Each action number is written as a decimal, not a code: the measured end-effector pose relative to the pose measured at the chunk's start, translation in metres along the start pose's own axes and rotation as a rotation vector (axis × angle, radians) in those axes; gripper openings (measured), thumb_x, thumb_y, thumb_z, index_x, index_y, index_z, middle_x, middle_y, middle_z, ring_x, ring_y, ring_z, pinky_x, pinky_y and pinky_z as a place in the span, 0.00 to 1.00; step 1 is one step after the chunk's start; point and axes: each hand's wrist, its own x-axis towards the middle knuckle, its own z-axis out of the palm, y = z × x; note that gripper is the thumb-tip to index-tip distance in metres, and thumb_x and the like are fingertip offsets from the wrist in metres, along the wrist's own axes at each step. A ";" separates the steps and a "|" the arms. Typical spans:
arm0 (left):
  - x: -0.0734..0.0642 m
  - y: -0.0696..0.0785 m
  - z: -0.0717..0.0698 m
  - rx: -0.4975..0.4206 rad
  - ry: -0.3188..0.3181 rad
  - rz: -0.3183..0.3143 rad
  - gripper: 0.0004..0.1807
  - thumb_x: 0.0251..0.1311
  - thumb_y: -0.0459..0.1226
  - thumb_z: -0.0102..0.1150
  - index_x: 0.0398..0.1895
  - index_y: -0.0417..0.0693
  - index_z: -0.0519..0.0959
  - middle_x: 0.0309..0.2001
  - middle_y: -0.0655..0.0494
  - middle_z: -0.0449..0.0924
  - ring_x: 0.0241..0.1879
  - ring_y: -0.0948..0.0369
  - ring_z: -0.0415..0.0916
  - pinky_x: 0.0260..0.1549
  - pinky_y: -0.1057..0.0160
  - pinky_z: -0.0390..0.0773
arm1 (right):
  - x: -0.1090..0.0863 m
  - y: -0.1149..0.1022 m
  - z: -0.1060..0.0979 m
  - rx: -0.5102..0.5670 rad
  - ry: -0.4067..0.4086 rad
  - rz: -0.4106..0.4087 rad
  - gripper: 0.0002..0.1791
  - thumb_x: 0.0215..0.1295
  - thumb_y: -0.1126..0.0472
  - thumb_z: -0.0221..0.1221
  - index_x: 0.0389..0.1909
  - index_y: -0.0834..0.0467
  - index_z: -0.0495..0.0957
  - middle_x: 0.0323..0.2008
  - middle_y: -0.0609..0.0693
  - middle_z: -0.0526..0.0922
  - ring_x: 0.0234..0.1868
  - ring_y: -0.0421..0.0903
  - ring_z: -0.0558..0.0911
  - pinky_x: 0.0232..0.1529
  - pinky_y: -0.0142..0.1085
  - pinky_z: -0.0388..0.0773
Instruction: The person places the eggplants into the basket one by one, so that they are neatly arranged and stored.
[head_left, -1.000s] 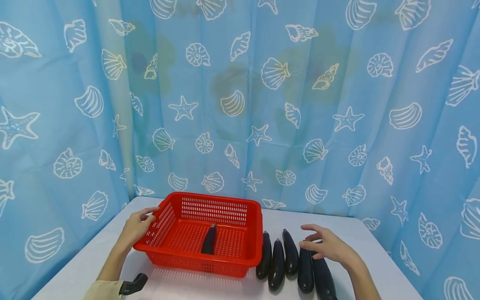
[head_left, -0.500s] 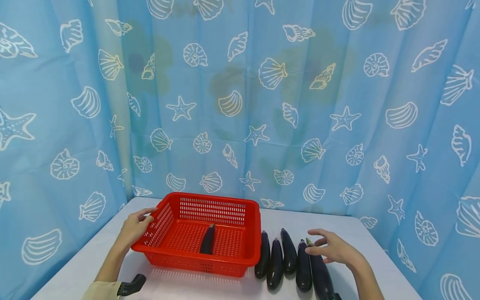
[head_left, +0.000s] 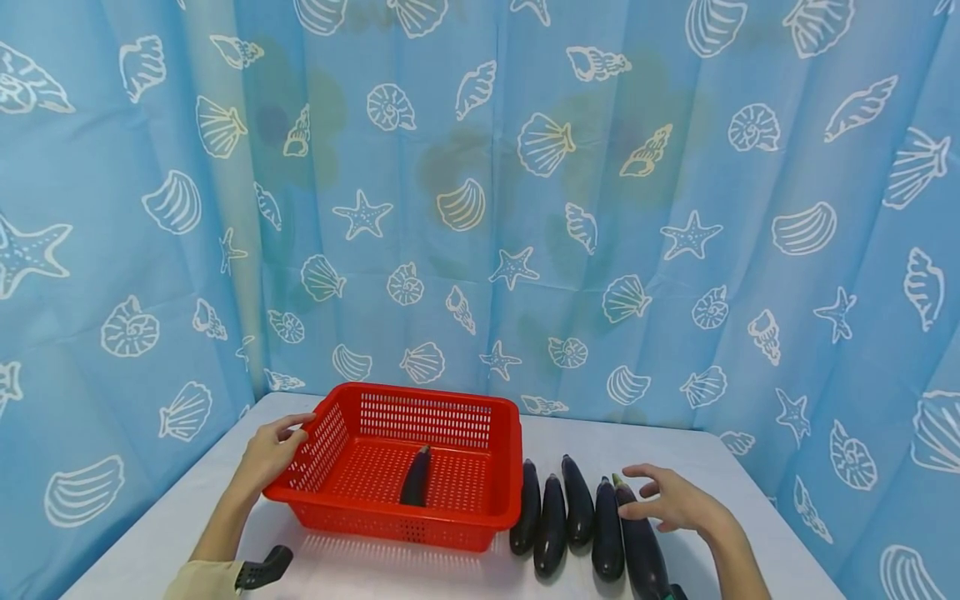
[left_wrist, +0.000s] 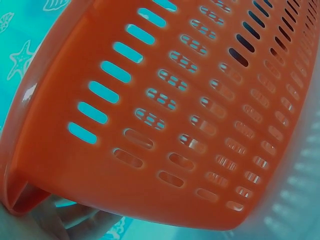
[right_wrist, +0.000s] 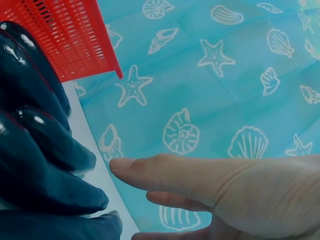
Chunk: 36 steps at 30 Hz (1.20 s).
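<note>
My left hand (head_left: 272, 454) grips the left rim of a red plastic basket (head_left: 345, 518). In the left wrist view its fingers (left_wrist: 82, 225) curl beneath the slotted basket side. One dark eggplant (head_left: 415, 479) lies inside the basket, its lower end hidden by the front wall. My right hand (head_left: 671, 500) hovers beside the upper end of the large rightmost eggplant (head_left: 643, 554), thumb and fingers spread and nothing held. In the right wrist view the thumb (right_wrist: 160, 172) points toward the eggplants, apart from them.
Several more eggplants (head_left: 551, 533) lie side by side between the basket and my right hand. A white table (head_left: 697, 454) carries everything. Blue shell-patterned curtains (head_left: 465, 333) hang behind and along both sides. A black wrist-camera piece (head_left: 266, 570) sits at my left sleeve.
My right hand has shifted to the right, from above the two rightmost eggplants to the rightmost one's upper end. My left hand stays on the basket rim. The head view has turned slightly.
</note>
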 end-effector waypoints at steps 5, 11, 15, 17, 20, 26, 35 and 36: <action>0.000 0.000 0.000 -0.002 0.000 -0.011 0.26 0.71 0.39 0.47 0.70 0.41 0.66 0.60 0.28 0.72 0.45 0.46 0.82 0.35 0.54 0.87 | 0.000 0.004 0.001 -0.008 -0.016 0.048 0.40 0.58 0.52 0.69 0.67 0.64 0.65 0.54 0.72 0.75 0.49 0.60 0.82 0.41 0.52 0.85; 0.001 -0.002 0.001 0.011 0.008 -0.002 0.26 0.70 0.39 0.46 0.69 0.41 0.67 0.60 0.27 0.72 0.46 0.43 0.81 0.36 0.53 0.87 | 0.003 0.009 0.005 0.037 -0.042 0.099 0.38 0.57 0.53 0.68 0.66 0.62 0.66 0.49 0.65 0.80 0.46 0.57 0.83 0.39 0.53 0.85; 0.002 -0.002 0.001 0.016 0.012 0.004 0.25 0.70 0.38 0.46 0.69 0.41 0.67 0.60 0.27 0.72 0.46 0.43 0.81 0.36 0.53 0.87 | 0.004 0.011 0.007 0.084 -0.066 0.133 0.38 0.56 0.56 0.68 0.66 0.62 0.66 0.44 0.60 0.82 0.44 0.55 0.84 0.38 0.53 0.85; 0.002 -0.002 0.001 0.011 0.010 0.002 0.25 0.70 0.39 0.46 0.69 0.41 0.67 0.60 0.27 0.72 0.46 0.43 0.81 0.36 0.53 0.87 | 0.005 0.012 0.008 0.090 -0.075 0.143 0.38 0.56 0.57 0.68 0.67 0.62 0.66 0.44 0.60 0.82 0.44 0.56 0.84 0.38 0.54 0.85; 0.002 -0.002 0.001 0.007 0.008 -0.002 0.26 0.70 0.39 0.46 0.69 0.41 0.67 0.60 0.27 0.71 0.47 0.42 0.81 0.36 0.53 0.87 | 0.005 0.013 0.009 0.089 -0.090 0.147 0.38 0.57 0.57 0.67 0.67 0.63 0.65 0.45 0.60 0.82 0.44 0.57 0.84 0.38 0.55 0.85; 0.002 -0.002 0.001 0.013 0.010 0.004 0.26 0.70 0.39 0.46 0.69 0.41 0.67 0.60 0.27 0.72 0.46 0.43 0.81 0.36 0.53 0.87 | 0.004 0.014 0.010 0.081 -0.092 0.149 0.38 0.57 0.58 0.67 0.67 0.62 0.65 0.47 0.63 0.80 0.44 0.57 0.84 0.37 0.54 0.85; -0.001 0.001 0.001 0.030 0.010 0.004 0.25 0.71 0.39 0.46 0.69 0.41 0.67 0.60 0.28 0.72 0.47 0.42 0.81 0.36 0.53 0.87 | 0.004 0.014 0.011 0.093 -0.107 0.166 0.39 0.56 0.58 0.67 0.68 0.60 0.63 0.49 0.64 0.79 0.44 0.58 0.83 0.37 0.55 0.85; -0.001 0.001 0.001 0.029 0.010 0.003 0.25 0.71 0.39 0.46 0.69 0.41 0.67 0.60 0.28 0.72 0.47 0.42 0.81 0.35 0.53 0.87 | 0.004 0.015 0.011 0.093 -0.109 0.171 0.39 0.56 0.58 0.68 0.68 0.60 0.63 0.49 0.64 0.79 0.44 0.58 0.83 0.37 0.55 0.85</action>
